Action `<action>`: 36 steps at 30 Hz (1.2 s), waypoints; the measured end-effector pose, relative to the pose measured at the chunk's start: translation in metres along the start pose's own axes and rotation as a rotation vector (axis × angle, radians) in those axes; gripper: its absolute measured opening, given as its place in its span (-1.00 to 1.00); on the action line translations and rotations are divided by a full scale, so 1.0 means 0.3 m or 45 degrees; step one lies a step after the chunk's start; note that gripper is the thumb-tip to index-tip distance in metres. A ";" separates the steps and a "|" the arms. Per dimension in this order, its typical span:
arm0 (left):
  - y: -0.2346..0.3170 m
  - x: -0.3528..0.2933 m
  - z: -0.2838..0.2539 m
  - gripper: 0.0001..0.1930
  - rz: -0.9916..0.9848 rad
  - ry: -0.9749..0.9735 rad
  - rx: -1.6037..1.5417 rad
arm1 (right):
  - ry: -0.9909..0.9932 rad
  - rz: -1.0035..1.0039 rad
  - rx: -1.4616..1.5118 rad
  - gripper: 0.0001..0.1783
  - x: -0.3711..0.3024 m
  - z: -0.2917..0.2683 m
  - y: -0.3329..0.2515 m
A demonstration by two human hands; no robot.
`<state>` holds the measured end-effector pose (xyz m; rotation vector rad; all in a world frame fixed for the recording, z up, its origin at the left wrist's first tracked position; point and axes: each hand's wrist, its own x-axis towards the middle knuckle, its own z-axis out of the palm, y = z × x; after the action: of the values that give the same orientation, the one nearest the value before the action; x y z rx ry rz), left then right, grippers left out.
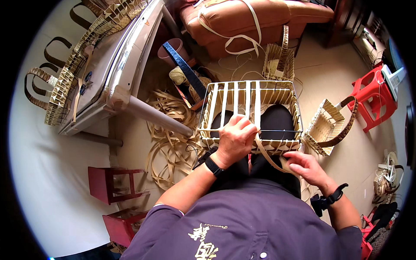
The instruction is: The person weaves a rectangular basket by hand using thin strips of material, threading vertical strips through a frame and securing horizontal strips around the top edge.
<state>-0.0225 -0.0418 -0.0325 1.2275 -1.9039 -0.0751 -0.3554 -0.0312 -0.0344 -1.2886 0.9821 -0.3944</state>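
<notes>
The half-strung wire basket (pixel 277 147) rests on my lap (pixel 277 121), probably to spare both hands. My left hand (pixel 237 133) pinches the strip (pixel 265 152) at the near wire, likely for tension; my right hand (pixel 300 162) curls beside its slack, grip unclear.

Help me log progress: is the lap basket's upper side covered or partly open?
Partly open: the basket has pale strips across its left part; a dark-clad knee shows through the right.

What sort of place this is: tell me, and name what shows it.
Probably a living room doubling as a basket-weaving workspace: there is a padded sofa, a heap of loose flat strips and a part-woven basket.
</notes>
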 end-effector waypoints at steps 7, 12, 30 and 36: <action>0.027 0.014 -0.003 -0.89 0.027 0.047 -0.064 | -0.270 0.200 -1.520 -0.77 -0.088 -0.230 0.146; 0.017 0.003 0.007 -0.93 0.022 0.012 -0.009 | -0.134 -0.099 -0.566 -0.52 -0.032 -0.007 -0.227; 0.006 -0.010 0.036 -0.86 0.085 0.124 -0.016 | -0.273 -0.117 -0.445 -0.78 0.153 0.201 -0.304; 0.000 -0.004 0.039 -0.88 0.128 0.126 -0.026 | -0.343 -0.115 -0.492 -0.77 0.183 0.204 -0.281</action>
<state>-0.0303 -0.0452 -0.0407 1.0999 -1.8704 0.0191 -0.2544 -0.0577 0.0201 -1.6905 0.7949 -0.0937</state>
